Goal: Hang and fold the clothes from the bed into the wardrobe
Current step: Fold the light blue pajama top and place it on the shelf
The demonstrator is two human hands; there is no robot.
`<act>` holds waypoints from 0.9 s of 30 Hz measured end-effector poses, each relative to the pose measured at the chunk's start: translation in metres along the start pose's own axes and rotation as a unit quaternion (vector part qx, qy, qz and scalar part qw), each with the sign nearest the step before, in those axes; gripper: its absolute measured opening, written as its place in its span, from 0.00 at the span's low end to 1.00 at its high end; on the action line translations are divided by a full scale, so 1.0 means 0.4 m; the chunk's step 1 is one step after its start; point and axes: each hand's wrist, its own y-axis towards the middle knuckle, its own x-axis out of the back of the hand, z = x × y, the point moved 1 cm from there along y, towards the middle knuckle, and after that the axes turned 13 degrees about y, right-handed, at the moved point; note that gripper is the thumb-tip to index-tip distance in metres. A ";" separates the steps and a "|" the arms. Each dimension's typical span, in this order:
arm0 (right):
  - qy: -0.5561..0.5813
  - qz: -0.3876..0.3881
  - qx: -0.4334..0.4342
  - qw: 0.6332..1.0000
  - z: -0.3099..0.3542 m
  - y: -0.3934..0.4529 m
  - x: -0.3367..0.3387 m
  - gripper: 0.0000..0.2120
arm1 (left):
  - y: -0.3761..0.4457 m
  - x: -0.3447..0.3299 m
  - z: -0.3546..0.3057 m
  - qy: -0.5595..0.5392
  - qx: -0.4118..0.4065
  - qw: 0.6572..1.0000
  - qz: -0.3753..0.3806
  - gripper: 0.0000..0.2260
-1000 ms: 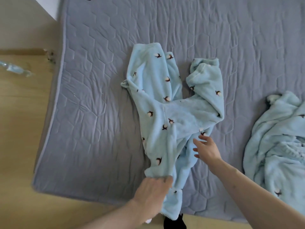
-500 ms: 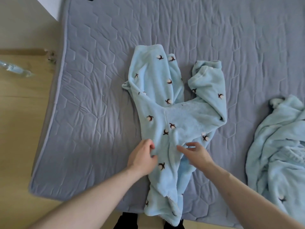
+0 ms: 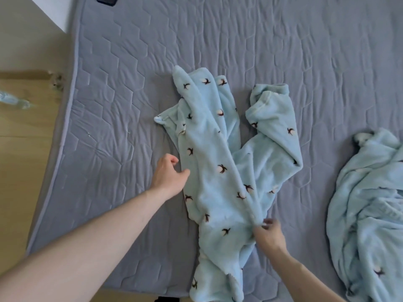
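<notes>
Two light-blue fleece garments lie on the grey quilted mattress (image 3: 239, 35). The pyjama trousers (image 3: 220, 171), printed with small dark-and-white motifs, are spread in the middle of the mattress, the two legs pointing away from the person and the waist end hanging a little over the near edge. One leg lies long and fairly flat on the left; the other is bunched and folded back on the right. The left hand (image 3: 169, 174) rests at the left edge of the trousers with its thumb touching the fabric and its fingers loosely curled, gripping nothing. The right hand (image 3: 269, 234) pinches a fold of the fleece near the middle seam, low on the garment, fingertips closed on the cloth. A second fleece piece (image 3: 368, 203) of the same print lies crumpled at the right, well apart from the trousers. A dark flat object (image 3: 108, 0) sits at the far edge of the mattress. Wooden flooring (image 3: 19, 149) shows at the left, with a clear plastic bottle (image 3: 12, 100) lying on it.
</notes>
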 end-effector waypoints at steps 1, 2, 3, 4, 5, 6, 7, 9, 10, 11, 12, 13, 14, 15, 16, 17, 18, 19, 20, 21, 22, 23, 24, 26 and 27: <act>0.001 -0.011 0.037 0.999 0.036 0.015 0.010 0.21 | 0.018 0.008 -0.011 -0.017 0.015 1.000 0.002 0.21; 0.012 -0.028 0.089 0.996 0.085 0.025 0.018 0.23 | 0.035 0.017 -0.021 -0.035 0.029 0.999 0.002 0.23; 0.023 -0.054 0.146 0.988 0.140 0.036 0.026 0.25 | 0.052 0.024 -0.033 -0.046 0.038 0.998 -0.002 0.25; 0.027 -0.084 0.199 0.976 0.196 0.052 0.033 0.28 | 0.066 0.029 -0.045 -0.046 0.040 0.998 -0.009 0.26; 0.021 -0.111 0.244 0.963 0.252 0.072 0.039 0.32 | 0.080 0.033 -0.060 -0.039 0.035 0.998 -0.019 0.27; 0.004 -0.131 0.281 0.951 0.308 0.094 0.043 0.37 | 0.094 0.034 -0.076 -0.033 0.026 0.999 -0.033 0.27; -0.023 -0.146 0.312 0.939 0.363 0.116 0.044 0.39 | 0.110 0.034 -0.093 -0.030 0.015 0.998 -0.050 0.27; -0.108 -0.158 0.353 0.916 0.455 0.164 0.039 0.43 | 0.144 0.032 -0.127 -0.031 -0.004 0.996 -0.087 0.28; -0.158 -0.153 0.359 0.907 0.488 0.185 0.034 0.44 | 0.161 0.031 -0.145 -0.031 -0.012 0.994 -0.102 0.29; -0.204 -0.140 0.355 0.902 0.512 0.209 0.026 0.46 | 0.183 0.024 -0.165 -0.029 -0.019 0.993 -0.111 0.31; -0.240 -0.119 0.339 0.902 0.527 0.224 0.016 0.47 | 0.198 0.021 -0.182 -0.023 -0.021 0.993 -0.112 0.33; -0.261 -0.097 0.325 0.904 0.536 0.237 0.007 0.46 | 0.212 0.017 -0.200 -0.012 -0.018 0.994 -0.109 0.37; -0.271 -0.085 0.319 0.904 0.540 0.249 -0.001 0.42 | 0.227 0.010 -0.218 0.006 -0.012 0.994 -0.105 0.42; -0.274 -0.086 0.324 0.901 0.544 0.257 -0.005 0.35 | 0.240 0.005 -0.237 0.032 -0.001 0.994 -0.107 0.46; -0.256 -0.094 0.333 0.903 0.553 0.256 -0.009 0.26 | 0.252 0.003 -0.254 0.056 0.010 0.991 -0.117 0.49; -0.206 -0.096 0.340 0.913 0.564 0.249 -0.012 0.20 | 0.265 0.004 -0.270 0.067 0.015 0.989 -0.132 0.49; -0.129 -0.085 0.343 0.926 0.578 0.239 -0.014 0.17 | 0.279 0.006 -0.282 0.061 0.014 0.988 -0.140 0.47; -0.037 -0.064 0.348 0.935 0.598 0.229 -0.013 0.15 | 0.294 0.011 -0.294 0.043 0.008 0.990 -0.136 0.43; 0.061 -0.045 0.353 0.933 0.622 0.219 -0.010 0.13 | 0.307 0.016 -0.305 0.020 0.000 0.992 -0.125 0.38; 0.158 -0.039 0.351 0.922 0.648 0.211 -0.007 0.13 | 0.315 0.021 -0.314 0.000 -0.006 0.993 -0.116 0.34; 0.245 -0.048 0.329 0.911 0.672 0.211 -0.001 0.14 | 0.320 0.028 -0.321 -0.010 -0.013 0.993 -0.120 0.30; 0.308 -0.064 0.294 0.903 0.693 0.214 0.007 0.16 | 0.321 0.038 -0.328 -0.008 -0.032 0.990 -0.139 0.27; 0.341 -0.079 0.262 0.899 0.708 0.219 0.016 0.16 | 0.314 0.048 -0.336 0.002 -0.068 0.982 -0.174 0.25; 0.304 -0.093 0.231 0.920 0.722 0.229 0.030 0.14 | 0.285 0.068 -0.358 0.003 -0.197 0.947 -0.255 0.23; 0.257 -0.089 0.223 0.936 0.718 0.236 0.035 0.14 | 0.269 0.074 -0.375 0.007 -0.274 0.919 -0.282 0.22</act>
